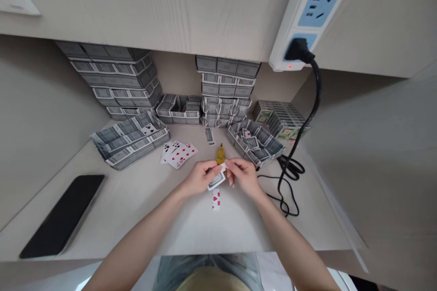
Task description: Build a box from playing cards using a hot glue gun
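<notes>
- Head view, only one I have: the patterned card point(215, 183) is in my left hand point(200, 177), held over the desk point(164, 225) about midway between its side edges, tilted.
- Left grip: closed, thumb on the card's face, fingers behind. Hardly any gap, just card thickness.
- Right hand point(244, 176): thumb and forefinger nearly together, pinched on a small red-marked piece point(224, 167) at the card's upper corner; other fingers curled loose. Same card or a second one? Can't tell.
- Yellow bottle-like thing point(220, 155) just beyond my fingertips, dark tip toward the far edge. Any contact with the fingers is hidden.
- Heart-marked strip point(216, 199) lies on my near-edge side of the hands.
- Loose cards point(180, 154) by the left card tray point(138, 149); the right card tray point(273, 149) is beyond my right hand.
- Phone point(64, 216) toward the near left corner; black cable point(288, 182) on the right-edge side.
- Handling, my judgement: hold the card steady with the left, let the right do the fine work. Light fingertip pressure, edges lined up, so nothing bends or creases.
- Keep knuckles off the yellow thing, easy to knock. Right wrist clear of the cable.
</notes>
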A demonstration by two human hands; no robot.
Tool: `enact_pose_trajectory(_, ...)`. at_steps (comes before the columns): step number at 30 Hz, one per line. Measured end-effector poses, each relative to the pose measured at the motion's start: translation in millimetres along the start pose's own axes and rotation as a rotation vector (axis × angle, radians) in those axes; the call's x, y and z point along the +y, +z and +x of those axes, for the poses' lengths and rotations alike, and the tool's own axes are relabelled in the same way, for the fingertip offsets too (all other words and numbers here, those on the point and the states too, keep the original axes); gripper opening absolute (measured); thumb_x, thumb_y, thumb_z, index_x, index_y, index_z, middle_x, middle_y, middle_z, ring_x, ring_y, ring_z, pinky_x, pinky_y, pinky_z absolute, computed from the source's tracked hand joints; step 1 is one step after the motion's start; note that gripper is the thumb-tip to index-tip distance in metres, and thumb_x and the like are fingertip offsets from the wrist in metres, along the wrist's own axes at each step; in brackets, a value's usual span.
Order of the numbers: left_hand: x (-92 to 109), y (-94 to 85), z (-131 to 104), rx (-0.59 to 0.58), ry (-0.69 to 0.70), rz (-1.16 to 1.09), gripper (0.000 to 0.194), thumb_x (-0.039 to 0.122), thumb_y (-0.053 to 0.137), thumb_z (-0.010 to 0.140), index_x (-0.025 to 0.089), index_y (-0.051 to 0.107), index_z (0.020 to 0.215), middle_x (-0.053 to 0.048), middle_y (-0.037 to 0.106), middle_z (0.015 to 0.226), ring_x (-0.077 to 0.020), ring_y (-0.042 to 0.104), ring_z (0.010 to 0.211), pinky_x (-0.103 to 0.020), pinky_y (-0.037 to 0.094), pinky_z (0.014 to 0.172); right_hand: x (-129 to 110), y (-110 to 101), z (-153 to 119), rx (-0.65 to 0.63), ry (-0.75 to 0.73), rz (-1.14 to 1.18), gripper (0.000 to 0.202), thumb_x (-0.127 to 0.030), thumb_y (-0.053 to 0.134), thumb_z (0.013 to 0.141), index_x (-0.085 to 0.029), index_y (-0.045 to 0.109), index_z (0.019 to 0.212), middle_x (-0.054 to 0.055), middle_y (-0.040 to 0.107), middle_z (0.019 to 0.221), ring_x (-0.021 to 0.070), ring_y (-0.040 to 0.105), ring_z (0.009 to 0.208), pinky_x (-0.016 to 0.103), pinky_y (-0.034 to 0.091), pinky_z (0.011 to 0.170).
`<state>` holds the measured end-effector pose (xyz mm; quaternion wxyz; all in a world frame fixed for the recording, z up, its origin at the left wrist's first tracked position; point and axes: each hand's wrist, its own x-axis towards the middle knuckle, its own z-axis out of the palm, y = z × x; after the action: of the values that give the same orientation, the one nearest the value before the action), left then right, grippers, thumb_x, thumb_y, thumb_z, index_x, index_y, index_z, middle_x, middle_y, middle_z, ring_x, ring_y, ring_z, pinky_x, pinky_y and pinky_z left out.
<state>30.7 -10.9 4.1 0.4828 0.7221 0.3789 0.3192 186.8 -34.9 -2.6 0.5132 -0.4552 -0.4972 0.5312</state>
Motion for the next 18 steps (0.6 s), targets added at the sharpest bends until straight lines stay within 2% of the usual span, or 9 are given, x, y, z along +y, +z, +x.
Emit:
enact_pose_trajectory(5,-5.7,3.6,0.8,0.069,-0.002,0.013,0.041,0.043,0.045,0.080,0.015,0.035,0.053,0.006,0.028,0.051,-0.0051,0.027,0.049,-0.019,0.022,0.045,-5.9,0.5,-2.1,0.029,-0.033,0.031,0.029,-0.040,0.056,0.077,-0.016,0.055,0.060,-0.006,0.048,0.040,0.0064,0.042,0.029,0.018,0.036,0.030)
enact_pose_trajectory(11,-10.3,0.5,0.5,0.066,-0.067,-0.133,0.041,0.048,0.039,0.082,0.015,0.044,0.058,0.005,0.039,0.049,-0.0067,0.037,0.047,-0.019,0.028,0.044,-8.1,-1.5,-1.8,0.125,-0.053,0.148,0.022,-0.037,0.059,0.075,-0.016,0.057,0.070,-0.006,0.050,0.046,0.0071,0.045,0.031,0.019,0.037,0.028)
enact_pose_trajectory(14,-6.1,-3.8,-0.5,0.066,-0.036,-0.051,0.041,0.045,0.041,0.082,0.015,0.039,0.054,0.006,0.035,0.047,-0.0062,0.034,0.045,-0.019,0.025,0.043,-5.1,-1.9,-0.1,0.130,-0.052,0.156,0.022,-0.037,0.059,0.075,-0.016,0.057,0.071,-0.006,0.050,0.047,0.0069,0.045,0.032,0.019,0.038,0.028)
enact_pose_trajectory(18,-2.0,-6.8,-0.2,0.124,0.050,0.061,0.041,0.041,0.042,0.082,0.016,0.031,0.051,0.006,0.027,0.051,-0.0057,0.027,0.048,-0.019,0.022,0.045,-3.8,-1.1,0.8,0.127,-0.051,0.131,0.022,-0.038,0.059,0.075,-0.015,0.058,0.075,-0.006,0.051,0.047,0.0068,0.046,0.032,0.018,0.039,0.029)
